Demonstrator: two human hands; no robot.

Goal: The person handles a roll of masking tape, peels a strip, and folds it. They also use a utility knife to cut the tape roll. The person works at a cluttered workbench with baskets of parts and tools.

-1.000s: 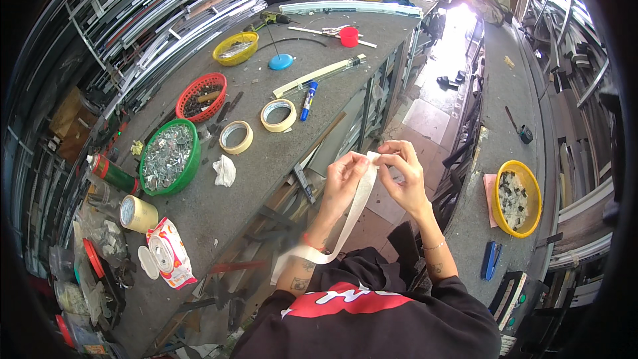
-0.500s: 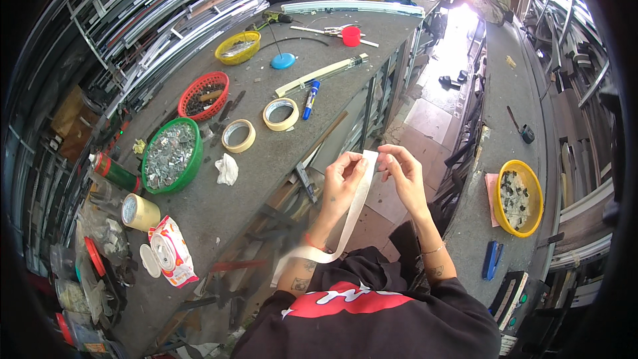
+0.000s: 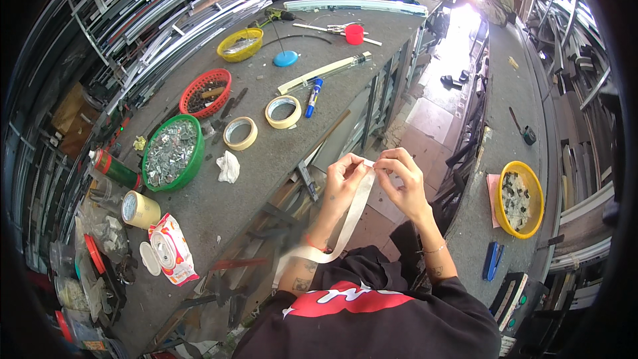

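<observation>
A long whitish strip, looking like tape or a flat band, hangs from my fingers and curls down to the left across my left forearm. Near its top end, my left hand pinches it between thumb and fingers. My right hand meets the same top corner, its thumb and fingertips closed on the edge. Both hands are held in the air over the gap between two benches. Left of them on the bench lie two rolls of masking tape and a blue marker.
The left bench holds a green basket of small metal pieces, a red basket, a yellow basket and a wipes pack. On the right bench are a yellow basin and a blue stapler. Two people sit far off.
My right hand has moved left and closed on the strip's top end, where its fingers were apart from it before. The strip's upper tip now sits lower, between both hands.
</observation>
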